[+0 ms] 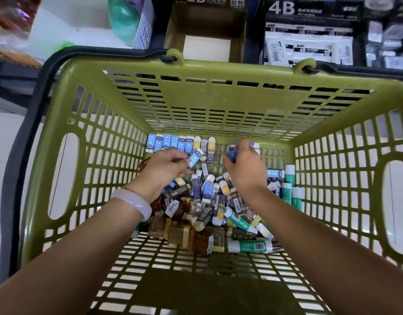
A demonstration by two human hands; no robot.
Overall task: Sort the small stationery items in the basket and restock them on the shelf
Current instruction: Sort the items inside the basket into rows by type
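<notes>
Pinching glossy blue eraser [195, 157]: left hand [166, 169]; right hand [243, 164] grips dark block [232, 153].

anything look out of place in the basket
Mostly a half-sorted jumble: a neat row of blue-sleeved erasers stands along the far wall of the olive-green plastic basket, while the mixed pile of erasers lies loose. Nothing looks damaged or spilled outside.
</notes>
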